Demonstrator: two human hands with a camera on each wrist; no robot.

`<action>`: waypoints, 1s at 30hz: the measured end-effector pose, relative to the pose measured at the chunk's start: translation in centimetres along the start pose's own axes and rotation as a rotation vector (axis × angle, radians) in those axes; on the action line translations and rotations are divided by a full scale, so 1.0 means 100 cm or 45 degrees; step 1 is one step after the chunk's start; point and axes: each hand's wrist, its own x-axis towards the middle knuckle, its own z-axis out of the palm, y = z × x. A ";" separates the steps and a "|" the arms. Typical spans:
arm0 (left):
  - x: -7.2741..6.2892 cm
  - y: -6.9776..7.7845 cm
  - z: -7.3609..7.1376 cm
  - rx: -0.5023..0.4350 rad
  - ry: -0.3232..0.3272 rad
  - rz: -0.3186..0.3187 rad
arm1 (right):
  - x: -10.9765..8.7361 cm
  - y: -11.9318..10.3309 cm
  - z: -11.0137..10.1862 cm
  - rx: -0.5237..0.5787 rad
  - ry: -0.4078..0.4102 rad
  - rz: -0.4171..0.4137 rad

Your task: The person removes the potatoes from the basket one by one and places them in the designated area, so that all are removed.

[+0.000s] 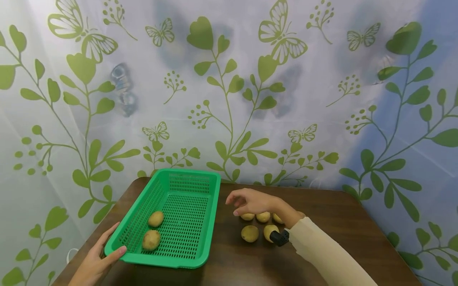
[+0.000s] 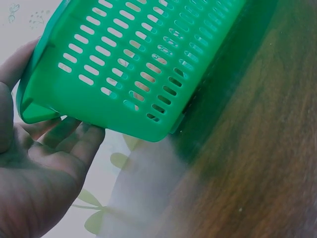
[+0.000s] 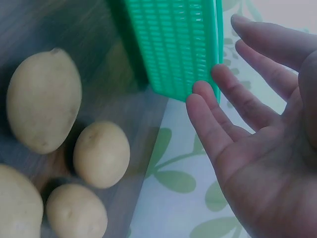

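A green slotted plastic basket [image 1: 186,206] stands on the brown table, with two potatoes [image 1: 151,240] lying along its left side. My left hand [image 1: 96,256] grips the basket's near left corner, thumb over the rim and fingers beneath it in the left wrist view. My right hand [image 1: 252,201] hovers between the basket and a group of potatoes [image 1: 249,234], its fingers loosely bent and holding nothing. In the right wrist view, several potatoes [image 3: 101,154] rest on the table beside the hand [image 3: 262,134], partly cut off by the frame.
The dark wooden table [image 1: 322,246] reaches back to a white curtain [image 1: 322,99] printed with green leaves and butterflies. A small black device [image 1: 280,237] sits on the right wrist, overlapping one potato in the head view.
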 end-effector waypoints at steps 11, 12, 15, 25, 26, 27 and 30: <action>0.000 0.003 0.000 0.050 0.060 -0.076 | 0.026 -0.016 0.002 -0.018 -0.036 0.006; 0.000 0.002 0.001 0.054 0.066 -0.076 | 0.028 -0.018 0.002 -0.015 -0.040 0.005; 0.001 0.003 0.002 0.075 0.075 -0.081 | 0.035 -0.022 0.002 -0.003 -0.050 0.009; 0.003 0.005 0.001 0.091 0.064 -0.061 | 0.060 -0.043 -0.004 -0.024 -0.076 0.009; 0.003 0.005 0.000 0.088 0.056 -0.056 | 0.063 -0.045 -0.004 -0.037 -0.082 0.004; 0.002 0.004 0.000 0.082 0.050 -0.055 | 0.066 -0.047 -0.003 -0.050 -0.086 0.000; 0.001 0.003 0.000 0.076 0.041 -0.057 | 0.075 -0.054 0.000 -0.080 -0.104 -0.016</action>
